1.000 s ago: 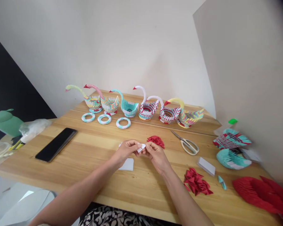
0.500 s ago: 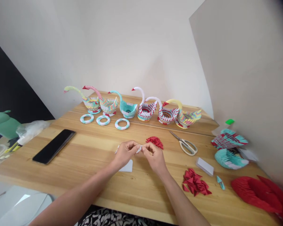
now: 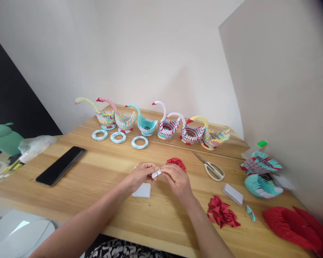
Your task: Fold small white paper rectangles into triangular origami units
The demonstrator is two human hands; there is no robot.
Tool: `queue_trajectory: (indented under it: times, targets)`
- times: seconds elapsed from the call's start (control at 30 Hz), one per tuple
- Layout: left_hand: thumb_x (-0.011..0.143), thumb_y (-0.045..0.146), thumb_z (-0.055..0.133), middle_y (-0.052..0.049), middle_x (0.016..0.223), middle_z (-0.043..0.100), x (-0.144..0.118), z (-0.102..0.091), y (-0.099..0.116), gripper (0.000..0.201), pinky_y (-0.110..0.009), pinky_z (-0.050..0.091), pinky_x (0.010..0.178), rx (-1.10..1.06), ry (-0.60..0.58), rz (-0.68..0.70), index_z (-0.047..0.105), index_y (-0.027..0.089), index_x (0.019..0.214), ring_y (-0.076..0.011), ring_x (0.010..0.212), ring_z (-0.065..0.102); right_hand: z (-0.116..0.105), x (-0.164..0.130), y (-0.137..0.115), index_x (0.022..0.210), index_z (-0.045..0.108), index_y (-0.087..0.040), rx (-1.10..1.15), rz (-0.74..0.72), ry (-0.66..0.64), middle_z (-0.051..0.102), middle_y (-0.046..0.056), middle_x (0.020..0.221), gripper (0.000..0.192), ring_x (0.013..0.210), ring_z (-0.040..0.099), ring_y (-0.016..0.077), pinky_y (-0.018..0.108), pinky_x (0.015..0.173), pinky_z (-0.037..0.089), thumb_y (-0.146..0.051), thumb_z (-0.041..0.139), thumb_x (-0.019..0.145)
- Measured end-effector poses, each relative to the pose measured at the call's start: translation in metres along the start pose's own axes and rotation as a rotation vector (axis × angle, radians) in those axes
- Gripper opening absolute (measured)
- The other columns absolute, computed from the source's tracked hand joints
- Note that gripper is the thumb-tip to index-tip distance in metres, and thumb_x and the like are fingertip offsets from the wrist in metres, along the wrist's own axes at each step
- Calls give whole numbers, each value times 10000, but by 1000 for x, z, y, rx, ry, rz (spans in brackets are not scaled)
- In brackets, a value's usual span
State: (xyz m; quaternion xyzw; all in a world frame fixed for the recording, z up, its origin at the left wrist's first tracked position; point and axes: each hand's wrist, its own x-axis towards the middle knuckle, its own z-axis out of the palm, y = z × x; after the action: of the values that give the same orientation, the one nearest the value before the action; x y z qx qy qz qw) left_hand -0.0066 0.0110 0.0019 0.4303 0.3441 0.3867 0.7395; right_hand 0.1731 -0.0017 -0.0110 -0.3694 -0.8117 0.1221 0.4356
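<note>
Above the middle of the wooden table (image 3: 97, 200), a small folded piece of white paper (image 3: 156, 173) is pinched between my two hands. My left hand (image 3: 143, 174) grips its left side with thumb and fingertips. My right hand (image 3: 177, 178) has its fingertips closed at the paper's right end. Below my left hand lies a stack of white paper slips (image 3: 142, 190), partly covered by it. Just behind my right hand is a heap of folded red paper pieces (image 3: 177, 163). A bit of white shows behind my left hand, too hidden to make out.
Several paper swans (image 3: 146, 125) line the back, with paper rings (image 3: 140, 142) before them. Scissors (image 3: 214, 171), a white paper block (image 3: 233, 194), red pieces (image 3: 223, 211), a turquoise piece (image 3: 250, 213) and a red paper model (image 3: 288, 225) lie right; a phone (image 3: 61, 165) lies left.
The white paper has turned in my fingers and more of its face shows. My right hand has rolled over, its back now facing up. The view has shifted slightly.
</note>
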Motion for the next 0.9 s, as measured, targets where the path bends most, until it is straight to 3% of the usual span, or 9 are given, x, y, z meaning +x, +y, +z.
queue_trajectory:
  times: [0.17,0.3,0.6,0.73,0.9]
  targets:
    - [650,441,719,13,535,566,-1,-1,1,343,-201,391,517,75,0,-37,567,136,612,-75,489,495,-6,-1,4,972,689,-265,-34,-35,-90,697,66,943,221,864,610,215,391,801,459,-200,490,903]
    - [630,463,722,25,534,550,1,-2,2,354,-201,379,496,253,53,20,578,139,616,-75,478,478,-6,0,5,941,685,-255,-78,-22,-147,692,68,903,214,830,598,215,380,770,445,-218,476,912]
    - [793,308,541,9,620,572,-2,0,6,194,-201,378,574,617,57,255,597,142,709,-103,588,502,1,3,-1,812,622,-223,35,170,-74,643,34,810,129,807,579,189,318,750,434,-183,523,883]
    - [793,262,529,0,696,606,-3,2,8,159,-200,376,610,706,45,257,627,140,823,-110,643,514,1,4,-2,790,605,-215,51,284,-37,634,17,777,89,757,577,177,297,717,428,-175,556,852]
    - [773,289,544,9,685,593,-2,3,5,174,-197,363,600,686,77,208,627,137,792,-110,638,497,2,4,-3,817,598,-214,115,349,-27,640,20,803,51,773,582,179,297,732,441,-205,558,847]
